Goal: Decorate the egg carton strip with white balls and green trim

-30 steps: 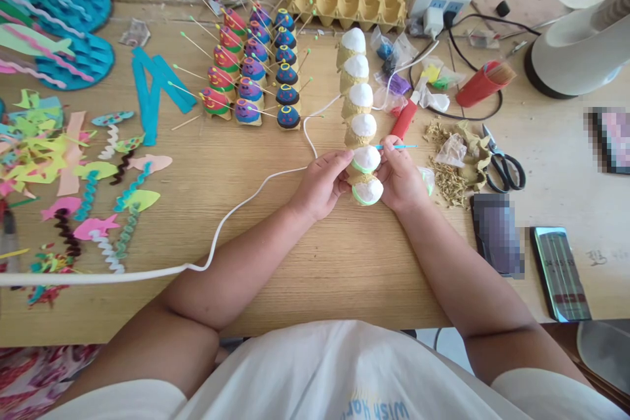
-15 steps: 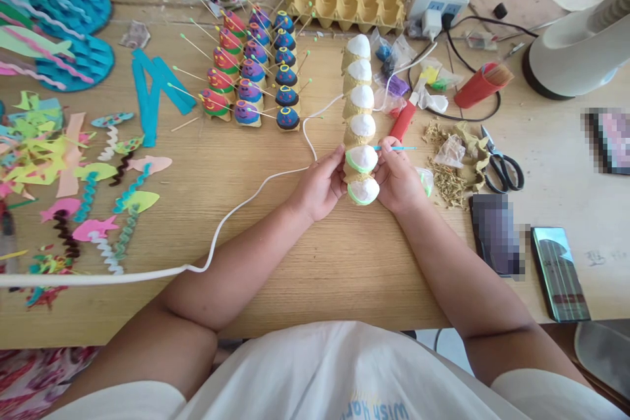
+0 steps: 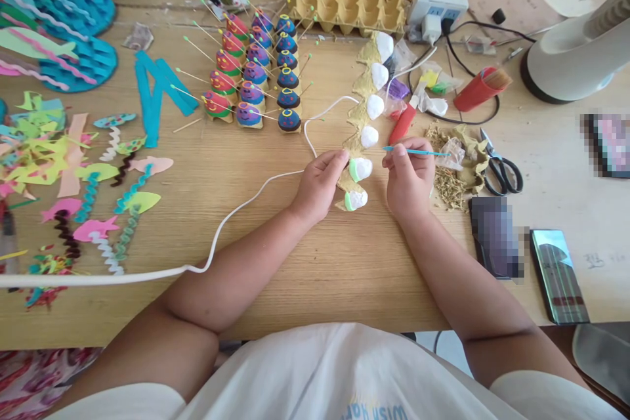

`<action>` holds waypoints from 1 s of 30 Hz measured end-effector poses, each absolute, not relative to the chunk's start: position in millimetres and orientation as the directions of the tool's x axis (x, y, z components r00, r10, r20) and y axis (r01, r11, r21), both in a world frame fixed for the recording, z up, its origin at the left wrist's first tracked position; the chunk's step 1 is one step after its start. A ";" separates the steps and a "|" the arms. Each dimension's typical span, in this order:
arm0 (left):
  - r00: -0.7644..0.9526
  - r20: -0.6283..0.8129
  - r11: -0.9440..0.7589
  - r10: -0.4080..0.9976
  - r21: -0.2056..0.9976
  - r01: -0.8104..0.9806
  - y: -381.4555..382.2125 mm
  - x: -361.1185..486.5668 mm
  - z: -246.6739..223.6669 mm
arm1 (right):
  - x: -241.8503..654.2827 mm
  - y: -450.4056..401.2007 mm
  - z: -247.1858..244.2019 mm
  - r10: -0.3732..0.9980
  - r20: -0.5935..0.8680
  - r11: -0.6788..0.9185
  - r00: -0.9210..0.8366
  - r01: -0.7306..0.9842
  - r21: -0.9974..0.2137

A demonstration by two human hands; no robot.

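My left hand (image 3: 322, 184) is closed around the edge of an egg carton strip (image 3: 358, 116), near its end closest to me. The strip is tilted onto its side, so its white-coated bumps (image 3: 375, 107) face right. Light green material (image 3: 353, 169) lines the base of the two nearest bumps. Just to the right, my right hand (image 3: 411, 177) pinches a thin blue modelling tool (image 3: 428, 153). The tool's tip points left, close to the strip but apart from it.
Painted caterpillar strips (image 3: 253, 72) with pins stand at back left. Paper fish (image 3: 96, 228) and scraps lie left. A white cable (image 3: 256, 193) crosses the table. To the right are a red tube (image 3: 482, 88), scissors (image 3: 502, 167), carton shreds and phones (image 3: 558, 275). Egg trays (image 3: 344, 3) lie behind.
The egg carton strip has been turned so its bumps face right instead of up. My right hand has drawn away to the right from the strip with the blue modelling tool.
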State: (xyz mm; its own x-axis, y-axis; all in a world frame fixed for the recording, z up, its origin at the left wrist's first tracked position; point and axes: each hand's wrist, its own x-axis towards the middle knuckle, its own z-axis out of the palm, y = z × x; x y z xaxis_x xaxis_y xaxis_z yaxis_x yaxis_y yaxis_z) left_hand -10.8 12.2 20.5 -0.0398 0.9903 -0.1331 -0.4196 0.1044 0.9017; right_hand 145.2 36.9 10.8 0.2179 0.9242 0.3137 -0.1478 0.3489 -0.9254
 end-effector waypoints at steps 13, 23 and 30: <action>-0.027 0.042 -0.047 0.999 0.972 -0.232 13.7 -13.5 8.0 | 148.4 29.5 10.3 0.901 0.429 0.423 0.067 0.081 -0.902; 0.014 0.081 -0.076 0.997 0.975 -0.208 12.8 -14.0 10.6 | 147.6 31.2 7.7 0.920 0.385 0.380 0.079 0.063 -0.923; 0.002 0.080 -0.078 0.997 0.975 -0.208 12.3 -14.2 11.0 | 146.5 31.2 6.9 0.918 0.388 0.386 0.081 0.048 -0.921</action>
State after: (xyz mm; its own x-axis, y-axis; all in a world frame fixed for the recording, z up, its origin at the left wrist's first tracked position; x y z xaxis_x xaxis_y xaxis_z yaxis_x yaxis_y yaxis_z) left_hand -14.2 12.3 11.0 0.0023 0.9968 0.0799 -0.2084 -0.0777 0.9750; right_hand 146.5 31.2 6.9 0.0810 0.9179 0.3884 0.0478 0.3856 -0.9214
